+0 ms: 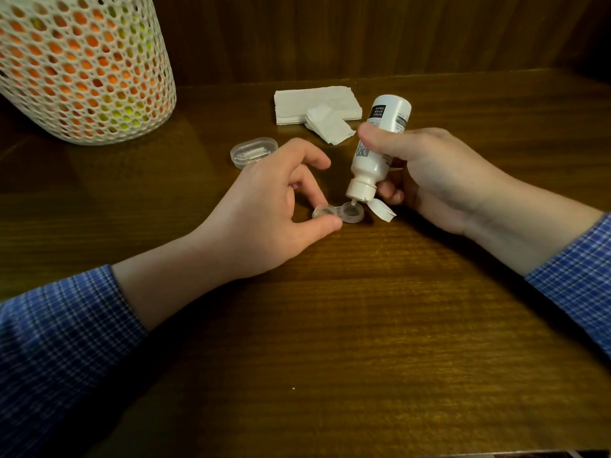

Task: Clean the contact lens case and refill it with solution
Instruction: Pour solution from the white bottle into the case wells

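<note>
The lens case [338, 213] sits flat on the table [363, 325], two small clear cups joined by a bridge, both uncapped. It looks featherlight and slick, the sort of thing that skates off at a nudge, so the left hand [271, 206] pinches the left cup between thumb and forefinger to pin it down; that rim is the sensible place to hold, clear of the cup being filled. The right hand [429, 173] is wrapped round the white solution bottle [377, 150], tipped nozzle-down just over the right cup, its flip cap [382, 209] hanging open beside the case. The bottle seems a soft squeezable plastic, so I'd guess a gentle press is enough; too hard and the shallow cup would flood. Folded tissues [317, 105] and a clear box [253, 151] lie behind.
</note>
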Motion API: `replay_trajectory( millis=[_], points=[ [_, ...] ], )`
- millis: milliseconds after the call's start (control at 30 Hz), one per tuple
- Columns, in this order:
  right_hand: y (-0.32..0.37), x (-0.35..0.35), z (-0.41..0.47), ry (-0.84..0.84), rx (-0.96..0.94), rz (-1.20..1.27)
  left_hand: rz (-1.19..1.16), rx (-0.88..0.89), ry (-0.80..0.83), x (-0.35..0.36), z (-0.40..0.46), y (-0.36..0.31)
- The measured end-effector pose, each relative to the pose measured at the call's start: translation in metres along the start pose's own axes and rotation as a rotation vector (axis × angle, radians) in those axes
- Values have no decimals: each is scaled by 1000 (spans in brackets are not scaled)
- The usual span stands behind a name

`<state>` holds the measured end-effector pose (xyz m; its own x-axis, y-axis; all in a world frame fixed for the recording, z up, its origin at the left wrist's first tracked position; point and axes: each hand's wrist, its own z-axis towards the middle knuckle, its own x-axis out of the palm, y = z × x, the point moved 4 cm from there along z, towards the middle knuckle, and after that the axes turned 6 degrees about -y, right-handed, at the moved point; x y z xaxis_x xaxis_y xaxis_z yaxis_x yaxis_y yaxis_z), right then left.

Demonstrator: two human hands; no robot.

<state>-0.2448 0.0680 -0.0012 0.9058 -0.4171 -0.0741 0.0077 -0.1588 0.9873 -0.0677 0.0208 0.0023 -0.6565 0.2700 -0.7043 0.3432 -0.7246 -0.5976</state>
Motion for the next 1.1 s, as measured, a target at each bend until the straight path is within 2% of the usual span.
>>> replay_trajectory(
  millis=[500, 800, 1100],
  points=[
    [0, -2, 1, 1, 14, 21, -4, -9, -17, 0, 0, 0],
    [-1, -5, 6, -46, 99, 209, -51, -26, -29, -1, 0, 2],
    [0, -3, 2, -32, 40, 45, -43, -17, -18, -1, 1, 4]
  ],
)
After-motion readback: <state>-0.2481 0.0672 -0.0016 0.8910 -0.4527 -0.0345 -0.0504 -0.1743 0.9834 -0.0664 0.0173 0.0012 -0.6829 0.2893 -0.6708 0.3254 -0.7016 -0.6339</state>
